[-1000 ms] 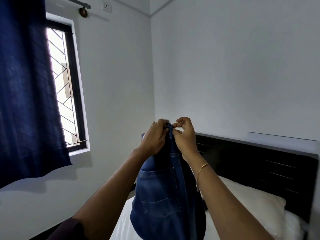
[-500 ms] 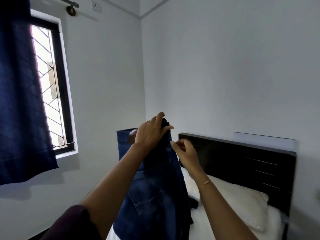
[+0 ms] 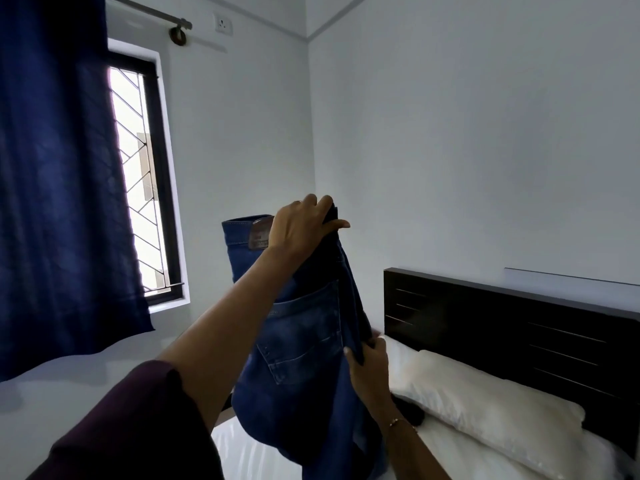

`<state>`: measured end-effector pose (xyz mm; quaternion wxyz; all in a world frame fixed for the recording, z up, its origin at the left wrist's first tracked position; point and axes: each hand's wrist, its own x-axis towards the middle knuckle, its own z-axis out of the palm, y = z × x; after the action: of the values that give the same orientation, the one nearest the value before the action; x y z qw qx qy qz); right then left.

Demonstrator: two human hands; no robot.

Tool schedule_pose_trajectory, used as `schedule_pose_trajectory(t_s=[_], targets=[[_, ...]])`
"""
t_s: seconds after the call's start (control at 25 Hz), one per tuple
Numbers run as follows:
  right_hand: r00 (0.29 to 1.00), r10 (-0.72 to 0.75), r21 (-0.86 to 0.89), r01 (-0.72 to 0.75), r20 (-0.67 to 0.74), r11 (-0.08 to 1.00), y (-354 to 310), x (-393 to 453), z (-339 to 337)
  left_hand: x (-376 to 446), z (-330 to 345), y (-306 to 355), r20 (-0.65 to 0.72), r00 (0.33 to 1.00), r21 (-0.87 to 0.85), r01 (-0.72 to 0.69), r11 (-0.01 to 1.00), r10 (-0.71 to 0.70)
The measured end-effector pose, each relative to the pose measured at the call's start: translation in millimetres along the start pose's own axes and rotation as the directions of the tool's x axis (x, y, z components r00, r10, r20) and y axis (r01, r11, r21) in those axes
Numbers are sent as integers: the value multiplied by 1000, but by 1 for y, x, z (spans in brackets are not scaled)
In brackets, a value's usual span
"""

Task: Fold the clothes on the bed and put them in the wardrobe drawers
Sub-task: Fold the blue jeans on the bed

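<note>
**Grip on jeans, held above the bed**

Left hand [image 3: 299, 225]: fingers curled over the waistband of the blue jeans [image 3: 304, 341], raised high; back pocket faces the camera, leather patch beside the wrist. Right hand [image 3: 369, 355]: lower, pinching the folded edge of the jeans. Far left: navy curtain [image 3: 59, 174], barred window [image 3: 138, 178]. Below: bed [image 3: 242, 455], white sheet. Right: white pillow [image 3: 485, 403], dark headboard [image 3: 519, 327] against the wall.

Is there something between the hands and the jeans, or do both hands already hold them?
Nothing stands between. The left hand grips the jeans at the waistband, and the right hand pinches the folded edge lower down.
</note>
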<state>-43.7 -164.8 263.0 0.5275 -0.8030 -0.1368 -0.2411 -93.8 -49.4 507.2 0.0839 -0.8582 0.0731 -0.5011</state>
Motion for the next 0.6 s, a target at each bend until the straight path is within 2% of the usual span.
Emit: schedule_pose_trajectory(t_s=[0.08,0.16,0.28,0.36,0.44,0.6], targets=[[995,99,60,-98,-14,993,7,12,-3,0,-1,-9,-27,1000,-19,-12,1000,11],[996,94,55,-94,7,994,14,25,-6,-3,0,-17,-62,996,-46,-68,997,65],[971,101,-43,-93,219,995,21,38,-2,-3,0,-26,-134,988,-57,-81,995,72],[924,189,-189,-131,331,973,23,37,-1,0,-4,-29,-143,987,-50,-81,995,73],[935,185,-262,-105,303,959,27,37,-1,3,-6,-33,-109,994,-42,-12,999,7],[995,85,-320,-62,58,946,4,62,-31,9,-11,-42,-36,979,-49,200,979,-202]])
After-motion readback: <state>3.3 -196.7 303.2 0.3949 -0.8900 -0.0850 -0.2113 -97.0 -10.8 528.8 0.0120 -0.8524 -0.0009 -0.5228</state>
